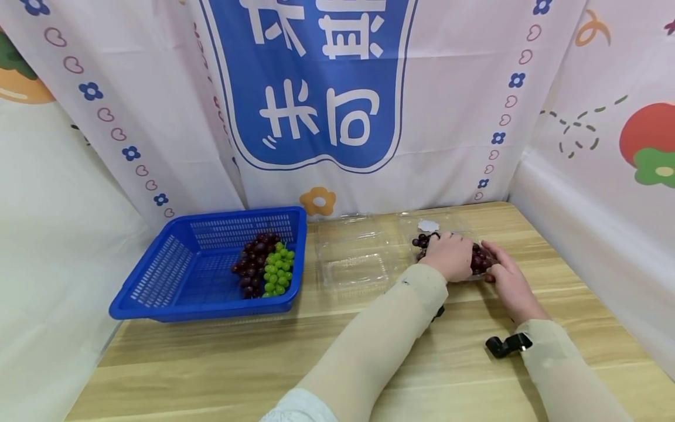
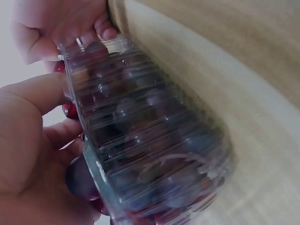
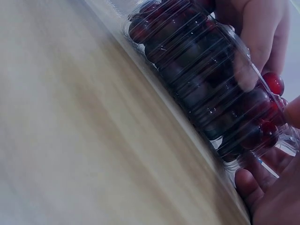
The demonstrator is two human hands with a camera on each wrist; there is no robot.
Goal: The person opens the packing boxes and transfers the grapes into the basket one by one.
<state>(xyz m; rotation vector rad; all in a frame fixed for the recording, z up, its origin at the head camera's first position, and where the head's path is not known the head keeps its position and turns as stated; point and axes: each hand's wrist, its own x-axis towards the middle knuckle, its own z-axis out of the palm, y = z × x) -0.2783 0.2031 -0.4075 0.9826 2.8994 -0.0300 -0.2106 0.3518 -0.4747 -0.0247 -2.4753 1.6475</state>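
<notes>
By the left hand [image 1: 450, 256], dark red grapes [image 1: 479, 259] are held from above in a ribbed clear clamshell container [image 2: 97, 169], with the fingers bent over the fruit in a rather narrow grip and the thumb seen through the wall; how firmly the grapes are squeezed cannot be told. By the right hand [image 1: 508, 280], the right end of the same container is grasped, the fingers being curved around its corner, with the grip opened only as wide as this end. The container is placed on the far right part of the wood-grained table [image 1: 211, 363], and its raised lid [image 1: 454, 220], with a white label [image 1: 429, 225], is seen behind. To the left, a second clear container [image 1: 353, 249] is placed, and beyond it a blue basket [image 1: 203, 310], in which another dark red bunch [image 1: 255, 261] and green grapes [image 1: 278, 271] are contained
</notes>
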